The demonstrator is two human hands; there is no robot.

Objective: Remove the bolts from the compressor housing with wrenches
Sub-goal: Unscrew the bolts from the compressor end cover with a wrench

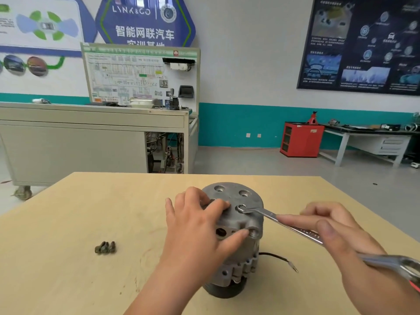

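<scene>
- The right hand [329, 226] pinched the wrench [295, 228] at mid-shaft, fingers curled round it.
- Beyond that grip, the wrench's ring end sat on top of the compressor housing [236, 214].
- The left hand [200, 223] clasped the compressor housing from above, thumb pressed against its side.
- Loose bolts [105, 247] lay on the table [91, 212], well left of that hold.

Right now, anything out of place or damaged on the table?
Nothing damaged or spilled. One oddity: a black wire trails loose from the base of the compressor housing onto the table, its end unconnected. The removed bolts lie grouped to the left.
</scene>
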